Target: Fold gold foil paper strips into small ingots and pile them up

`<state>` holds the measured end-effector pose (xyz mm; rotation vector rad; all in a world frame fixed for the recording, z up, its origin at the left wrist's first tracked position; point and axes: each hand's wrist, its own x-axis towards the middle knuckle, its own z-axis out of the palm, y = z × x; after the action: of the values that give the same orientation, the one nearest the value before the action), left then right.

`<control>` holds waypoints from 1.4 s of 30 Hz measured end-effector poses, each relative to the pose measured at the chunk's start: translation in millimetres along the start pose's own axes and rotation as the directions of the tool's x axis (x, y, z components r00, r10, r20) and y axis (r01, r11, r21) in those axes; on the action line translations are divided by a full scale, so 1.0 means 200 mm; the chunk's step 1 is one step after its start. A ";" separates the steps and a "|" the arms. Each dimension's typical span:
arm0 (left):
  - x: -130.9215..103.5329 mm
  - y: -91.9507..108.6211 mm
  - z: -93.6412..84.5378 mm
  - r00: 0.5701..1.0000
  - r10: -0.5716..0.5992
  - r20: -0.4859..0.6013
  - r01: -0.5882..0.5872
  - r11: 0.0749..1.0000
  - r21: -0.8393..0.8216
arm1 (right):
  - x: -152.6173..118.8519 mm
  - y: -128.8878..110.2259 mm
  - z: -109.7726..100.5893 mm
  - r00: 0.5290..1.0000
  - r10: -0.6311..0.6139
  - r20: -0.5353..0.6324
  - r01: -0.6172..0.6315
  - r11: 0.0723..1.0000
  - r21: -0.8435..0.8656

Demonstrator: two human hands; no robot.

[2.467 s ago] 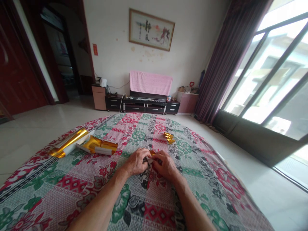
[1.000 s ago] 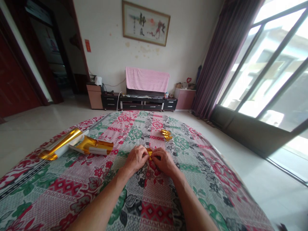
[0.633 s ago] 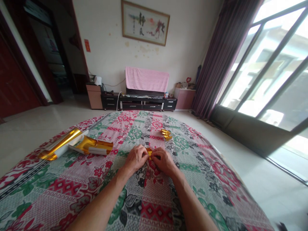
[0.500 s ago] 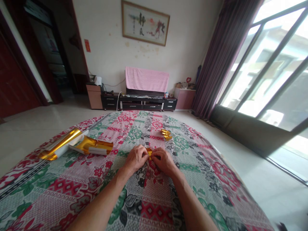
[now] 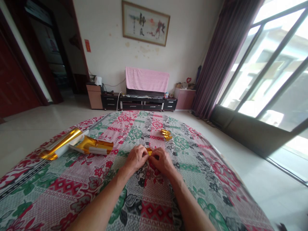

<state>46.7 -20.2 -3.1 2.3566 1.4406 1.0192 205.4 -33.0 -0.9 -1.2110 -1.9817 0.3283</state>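
Between my fingertips is a small piece of gold foil paper (image 5: 149,150), partly hidden by both hands. My left hand (image 5: 137,157) pinches it from the left, with thumb and fingers together. From the right, my right hand (image 5: 161,159) grips the same piece, its fingers curled in. Both hands stay low over the patterned cloth, their fingertips nearly touching. Just beyond them lie several folded gold foil pieces (image 5: 166,134) in a small group. Off to the left rest a gold foil roll (image 5: 63,143) and a partly curled gold foil sheet (image 5: 92,146) with a white underside.
A flowered cloth (image 5: 158,195) covers the wide surface under my arms. Past its far edge stand a low black cabinet (image 5: 141,105) and a screen draped with a pink towel (image 5: 147,78). Purple curtains (image 5: 216,57) and large windows are at the right.
My right fingers have shifted slightly inward at the foil, closer to the left fingertips. The left hand and the other foil pieces look the same.
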 end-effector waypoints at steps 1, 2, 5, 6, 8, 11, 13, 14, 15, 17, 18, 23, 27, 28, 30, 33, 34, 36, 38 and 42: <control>0.00 0.00 0.00 1.000 -0.002 -0.001 0.002 1.000 -0.005 | 0.00 0.00 0.01 1.000 0.017 -0.003 -0.017 1.000 -0.015; 0.00 0.00 0.00 1.000 -0.004 0.000 0.004 1.000 -0.012 | 0.00 0.00 0.01 0.999 0.032 -0.005 -0.032 0.999 -0.027; 0.01 -0.01 0.00 1.000 -0.019 0.013 0.019 0.999 -0.030 | 0.01 -0.01 0.02 0.998 0.058 0.005 -0.058 0.997 -0.044; 0.01 -0.01 0.00 1.000 -0.023 0.020 0.024 0.999 -0.037 | 0.01 -0.01 0.02 0.998 0.062 0.008 -0.061 0.997 -0.044; 0.01 -0.03 0.00 0.999 -0.024 0.032 0.026 0.998 -0.056 | 0.01 -0.01 0.02 0.998 0.063 0.010 -0.062 0.997 -0.039; 0.02 -0.06 0.00 0.998 -0.017 0.056 0.022 0.996 -0.088 | 0.01 -0.02 0.01 0.998 0.061 0.005 -0.060 0.998 -0.026; 0.02 -0.08 0.00 0.997 -0.019 0.073 0.026 0.994 -0.102 | 0.01 -0.02 0.01 0.998 0.057 0.001 -0.057 0.998 -0.019; 0.03 -0.09 0.00 0.996 -0.019 0.082 0.028 0.994 -0.107 | 0.01 -0.02 0.01 0.998 0.056 0.000 -0.056 0.998 -0.017; 0.03 -0.09 0.00 0.996 -0.017 0.088 0.027 0.994 -0.110 | 0.01 -0.01 0.01 0.999 0.053 -0.001 -0.053 0.998 -0.015; 0.03 -0.10 0.00 0.995 -0.010 0.094 0.021 0.993 -0.115 | 0.00 -0.01 0.02 0.999 0.051 -0.001 -0.051 0.999 -0.015; 0.03 -0.10 0.00 0.996 -0.005 0.094 0.016 0.993 -0.115 | 0.00 -0.01 0.02 0.999 0.051 -0.001 -0.051 0.999 -0.016; 0.02 -0.10 0.00 0.996 -0.003 0.086 0.016 0.989 -0.147 | 0.00 -0.01 0.02 0.999 0.046 0.000 -0.046 0.999 -0.016; 0.01 -0.09 -0.03 0.997 -0.008 0.083 0.025 0.978 -0.209 | 0.00 -0.02 0.01 0.999 0.043 0.000 -0.043 0.999 -0.008; 0.00 -0.08 -0.05 0.997 -0.010 0.072 0.025 0.976 -0.215 | -0.01 -0.02 0.01 1.000 0.028 0.000 -0.028 1.000 -0.001; -0.01 -0.07 -0.06 0.999 -0.032 -0.012 0.029 0.982 -0.188 | -0.01 -0.02 0.00 1.000 -0.027 0.007 0.026 0.999 0.026; 0.00 -0.07 -0.07 0.992 -0.016 -0.123 -0.003 0.988 -0.154 | -0.02 -0.02 -0.01 0.993 -0.112 0.027 0.109 0.991 0.082; 0.00 -0.07 -0.06 0.991 0.004 -0.133 -0.024 0.989 -0.148 | -0.02 -0.03 -0.01 0.991 -0.129 0.036 0.125 0.987 0.100; 0.00 -0.08 -0.04 0.992 0.036 -0.117 -0.052 0.989 -0.135 | -0.02 -0.03 -0.02 0.986 -0.155 0.054 0.146 0.980 0.137; 0.01 -0.09 -0.03 0.995 0.037 -0.088 -0.048 0.991 -0.123 | -0.01 -0.04 -0.02 0.982 -0.175 0.067 0.161 0.971 0.176; -0.01 -0.09 -0.03 0.999 -0.001 -0.050 -0.005 0.993 -0.122 | 0.00 -0.03 -0.01 0.982 -0.180 0.059 0.163 0.960 0.228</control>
<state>29.2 -12.6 -8.7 2.2620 1.3520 1.1405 203.1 -37.0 4.5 -0.8906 -2.0394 0.5016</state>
